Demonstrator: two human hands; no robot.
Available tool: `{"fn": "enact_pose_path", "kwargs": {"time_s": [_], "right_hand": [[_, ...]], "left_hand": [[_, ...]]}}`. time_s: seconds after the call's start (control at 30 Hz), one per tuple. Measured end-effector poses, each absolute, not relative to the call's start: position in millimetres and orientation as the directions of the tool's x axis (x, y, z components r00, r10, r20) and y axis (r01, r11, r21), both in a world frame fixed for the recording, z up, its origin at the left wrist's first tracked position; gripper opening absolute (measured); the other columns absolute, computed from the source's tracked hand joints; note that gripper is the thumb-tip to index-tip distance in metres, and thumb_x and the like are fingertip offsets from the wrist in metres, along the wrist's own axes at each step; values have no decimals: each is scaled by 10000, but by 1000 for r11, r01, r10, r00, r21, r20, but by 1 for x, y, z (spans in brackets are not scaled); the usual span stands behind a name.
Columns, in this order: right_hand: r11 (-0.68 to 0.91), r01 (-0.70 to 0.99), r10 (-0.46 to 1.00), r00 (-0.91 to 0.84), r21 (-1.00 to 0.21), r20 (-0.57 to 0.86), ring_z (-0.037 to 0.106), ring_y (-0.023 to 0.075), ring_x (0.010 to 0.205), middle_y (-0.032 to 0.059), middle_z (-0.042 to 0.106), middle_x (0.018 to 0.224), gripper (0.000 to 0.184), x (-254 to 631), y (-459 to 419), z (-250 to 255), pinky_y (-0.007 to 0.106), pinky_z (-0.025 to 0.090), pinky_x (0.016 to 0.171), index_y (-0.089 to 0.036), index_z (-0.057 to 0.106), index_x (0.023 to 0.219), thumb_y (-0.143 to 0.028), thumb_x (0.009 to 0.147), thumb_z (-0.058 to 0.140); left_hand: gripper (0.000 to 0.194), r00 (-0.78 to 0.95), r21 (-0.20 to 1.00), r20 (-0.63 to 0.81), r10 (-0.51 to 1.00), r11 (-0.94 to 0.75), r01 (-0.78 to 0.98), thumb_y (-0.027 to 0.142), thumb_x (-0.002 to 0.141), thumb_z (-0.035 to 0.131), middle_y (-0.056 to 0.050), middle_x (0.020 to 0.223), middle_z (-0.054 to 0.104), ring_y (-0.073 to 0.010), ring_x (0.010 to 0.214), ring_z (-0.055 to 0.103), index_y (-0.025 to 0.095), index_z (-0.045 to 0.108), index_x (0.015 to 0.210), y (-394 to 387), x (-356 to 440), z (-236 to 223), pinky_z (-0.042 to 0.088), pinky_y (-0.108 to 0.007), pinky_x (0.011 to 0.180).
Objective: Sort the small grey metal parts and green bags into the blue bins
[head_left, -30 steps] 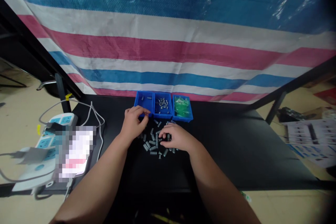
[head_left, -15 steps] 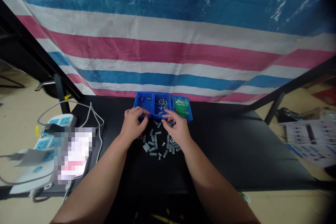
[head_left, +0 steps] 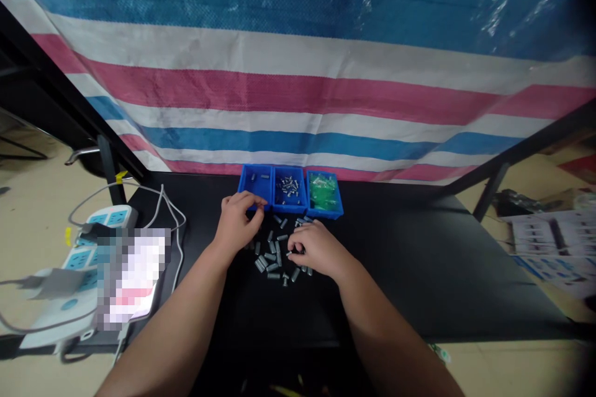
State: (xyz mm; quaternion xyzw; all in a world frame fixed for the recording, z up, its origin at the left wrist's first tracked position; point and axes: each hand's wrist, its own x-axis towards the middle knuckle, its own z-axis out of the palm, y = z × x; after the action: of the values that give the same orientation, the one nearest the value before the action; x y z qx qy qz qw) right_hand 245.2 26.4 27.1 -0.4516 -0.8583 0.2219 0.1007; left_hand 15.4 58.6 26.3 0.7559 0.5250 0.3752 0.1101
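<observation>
My left hand (head_left: 241, 218) hovers at the front of the left blue bin (head_left: 257, 185), fingers curved, the thumb apart from them and nothing visible between. Over the right side of a loose pile of small grey metal cylinders (head_left: 272, 257) on the black table, my right hand (head_left: 315, 248) pinches thumb and forefinger at a small screw (head_left: 288, 254), mostly hidden by the fingertips. Another screw (head_left: 285, 280) stands at the pile's near edge. The left bin holds a couple of the cylinders. Many silvery screws (head_left: 288, 187) lie in the middle blue bin (head_left: 289, 205).
A third blue bin (head_left: 326, 213) on the right holds green pieces under clear plastic (head_left: 323, 191). On the left are a power strip (head_left: 74, 288), white cables and a phone (head_left: 137, 276). A striped tarp (head_left: 298, 96) hangs behind the black table (head_left: 419, 260).
My right hand has moved from the front of the middle bin down onto the pile, and its fingers have closed at the small screw. My left hand stays nearly where it was.
</observation>
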Motion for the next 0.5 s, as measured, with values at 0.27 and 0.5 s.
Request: {"fn": "enact_pose_path", "kwargs": {"time_s": [0.27,0.5], "right_hand": [[329,447,938,-255,-832,234,584,133,640,-3,721,787,114,236,40,18,278,437,661,-221,704,918,-272,822,737],[247,355,969,-79,-902,234,538,129,587,1,693,745,228,240,48,13,267,427,588,-205,677,997,-341,823,738]], "left_hand": [[165,171,566,442,881,-421,708,201,892,559,-9,974,743,-218,965,669,255,710,930,59,14,26,383,-392,911],[158,164,572,443,881,-419,706,196,882,562,-13,968,745,-220,967,670,248,708,914,59,15,27,385,-393,916]]}}
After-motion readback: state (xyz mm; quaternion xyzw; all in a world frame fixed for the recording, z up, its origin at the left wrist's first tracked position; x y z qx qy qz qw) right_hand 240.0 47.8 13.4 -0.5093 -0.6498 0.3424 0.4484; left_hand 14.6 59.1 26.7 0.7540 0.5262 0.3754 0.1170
